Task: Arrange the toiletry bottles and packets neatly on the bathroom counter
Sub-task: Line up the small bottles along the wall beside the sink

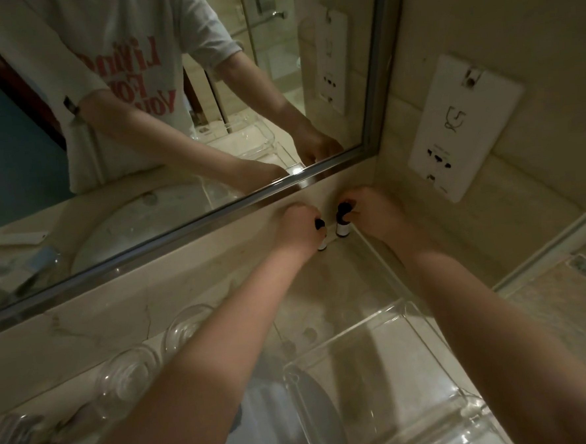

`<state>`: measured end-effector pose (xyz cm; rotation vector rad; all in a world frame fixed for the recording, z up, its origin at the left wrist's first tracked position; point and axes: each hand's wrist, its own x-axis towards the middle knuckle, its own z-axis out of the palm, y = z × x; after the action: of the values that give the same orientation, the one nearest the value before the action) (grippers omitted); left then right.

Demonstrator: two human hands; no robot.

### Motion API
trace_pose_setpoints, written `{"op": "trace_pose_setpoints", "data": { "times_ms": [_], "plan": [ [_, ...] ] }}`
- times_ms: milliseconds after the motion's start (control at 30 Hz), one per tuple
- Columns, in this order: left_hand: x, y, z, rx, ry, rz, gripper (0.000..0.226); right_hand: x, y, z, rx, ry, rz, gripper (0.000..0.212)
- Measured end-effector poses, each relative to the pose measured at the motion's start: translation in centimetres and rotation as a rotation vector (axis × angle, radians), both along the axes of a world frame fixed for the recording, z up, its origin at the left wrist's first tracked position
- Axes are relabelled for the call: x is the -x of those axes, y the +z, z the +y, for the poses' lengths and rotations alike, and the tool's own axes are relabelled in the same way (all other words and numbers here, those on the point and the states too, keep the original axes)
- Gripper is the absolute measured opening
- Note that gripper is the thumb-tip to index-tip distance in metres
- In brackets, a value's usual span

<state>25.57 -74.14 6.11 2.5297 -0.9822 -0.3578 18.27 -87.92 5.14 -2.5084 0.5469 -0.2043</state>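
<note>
toiletry bottles, 2 in view, stand upright in the far corner of the counter [65,386], where the ledge under the mirror [175,109] meets the side wall, just right of the middle of the view. the left bottle [321,235], black-capped with a white label, is grasped by the left hand [300,226], whose fingers curl round its top. the right bottle [342,228], at 2 o'clock of the first and just beside it, is pinched near the cap by the right hand [370,213]. both seem to sit at the back end of a clear tray [375,251] whose rim runs toward 5 o'clock, though i cannot tell whether their bases rest fully on it. i judge the task begun, not finished: this pair looks to be at the lining-up step, side by side against the wall, and neither hand has let go. no packets can be made out. a dim, blurred heap at 8 o'clock, past 2 glasses [188,322], might hold more items, but it is too dark to say; if so, those are left to place.
</note>
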Motion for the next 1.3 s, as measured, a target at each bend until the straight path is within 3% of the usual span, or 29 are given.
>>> {"op": "trace_pose_setpoints", "data": {
  "times_ms": [367,633,767,900,1033,1300],
  "plan": [
    [0.4,-0.5,-0.6,0.058,-0.005,-0.115,0.02,0.2,-0.1,0.2,-0.001,0.027,0.02,0.013],
    [0.7,-0.1,-0.2,0.024,0.008,-0.082,0.019,0.8,0.0,0.7,0.028,-0.011,0.011,0.036],
    [1.1,0.6,0.9,-0.01,0.041,-0.063,0.026,1.5,0.0,1.5,0.1,-0.023,-0.013,0.035],
    [2.2,1.8,3.8,0.009,0.072,-0.065,0.04,2.7,0.4,3.2,0.111,-0.05,0.008,0.028],
    [4.6,2.9,8.1,0.036,0.095,-0.098,0.048,5.4,2.1,6.4,0.048,-0.022,-0.072,0.044],
    [10.2,4.9,16.9,-0.098,0.157,-0.259,0.055,11.2,4.3,14.9,0.216,0.025,-0.153,0.046]
  ]
}}
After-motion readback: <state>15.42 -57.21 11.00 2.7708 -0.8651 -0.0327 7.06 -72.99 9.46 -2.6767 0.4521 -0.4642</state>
